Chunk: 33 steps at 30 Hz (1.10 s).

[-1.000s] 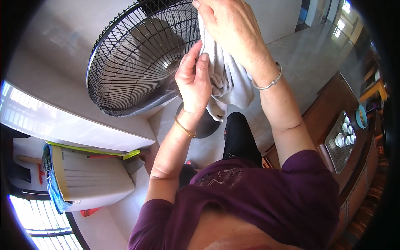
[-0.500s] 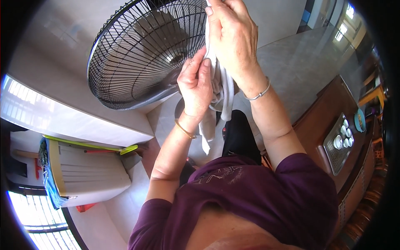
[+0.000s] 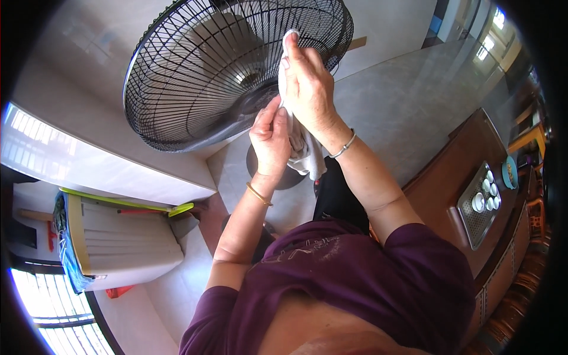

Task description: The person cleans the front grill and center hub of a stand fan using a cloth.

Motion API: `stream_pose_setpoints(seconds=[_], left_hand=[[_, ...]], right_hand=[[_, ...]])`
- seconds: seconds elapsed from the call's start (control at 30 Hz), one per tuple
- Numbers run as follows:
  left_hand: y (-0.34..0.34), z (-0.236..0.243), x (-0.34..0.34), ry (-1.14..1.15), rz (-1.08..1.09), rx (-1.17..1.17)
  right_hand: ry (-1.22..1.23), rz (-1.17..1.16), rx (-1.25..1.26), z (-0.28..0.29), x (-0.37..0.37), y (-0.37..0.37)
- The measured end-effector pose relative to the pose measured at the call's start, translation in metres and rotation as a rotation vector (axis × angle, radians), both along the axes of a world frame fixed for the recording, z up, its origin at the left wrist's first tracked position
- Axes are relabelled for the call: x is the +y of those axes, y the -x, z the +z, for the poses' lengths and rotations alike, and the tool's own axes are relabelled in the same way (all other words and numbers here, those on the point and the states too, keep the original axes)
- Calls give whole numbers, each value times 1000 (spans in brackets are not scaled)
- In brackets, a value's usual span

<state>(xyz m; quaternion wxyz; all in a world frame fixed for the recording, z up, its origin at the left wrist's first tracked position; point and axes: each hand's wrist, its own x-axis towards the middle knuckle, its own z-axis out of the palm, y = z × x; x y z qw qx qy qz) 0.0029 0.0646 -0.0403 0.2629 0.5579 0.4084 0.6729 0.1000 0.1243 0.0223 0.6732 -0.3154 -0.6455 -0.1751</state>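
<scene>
A white cloth [image 3: 305, 155] hangs from both of my hands in front of a large black wire-caged fan [image 3: 195, 89]. My right hand [image 3: 310, 86], the higher one, has the cloth wrapped over its fingertips and pinned under the thumb. Just below and to the left, my left hand [image 3: 272, 139] pinches the cloth between thumb and fingers. Both hands overlap the right part of the fan's cage in the picture; whether they touch it I cannot tell. The loose end of the cloth droops below my hands, over the fan's round base [image 3: 284, 174].
At right stands a brown wooden table [image 3: 435, 174] with a metal tray [image 3: 476, 222] of several white cups and a light blue bowl [image 3: 510, 171]. A whitish bin-like box [image 3: 127, 239] stands at left, a yellow-green strip along its edge. A pale ledge [image 3: 106, 157] runs behind it.
My right hand has come down and slightly left, bringing the cloth's top with it. My left hand has dropped a little. The cloth's hanging tail is more gathered, and more of the fan shows.
</scene>
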Motion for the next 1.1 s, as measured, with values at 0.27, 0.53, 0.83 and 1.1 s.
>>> stream_pose_setpoints(seconds=[0.27,0.53,0.83,1.1], left_hand=[[23,-33,-5,126,29,19],[28,-42,-18,273,141,144],[24,-25,-28,346,54,-4],[-21,77,-17,11,-80,43]], right_hand=[[95,27,-22,-40,1,19],[198,36,-96,-73,-4,32],[259,526,369,-63,-20,20],[-51,267,280,60,0,-38]])
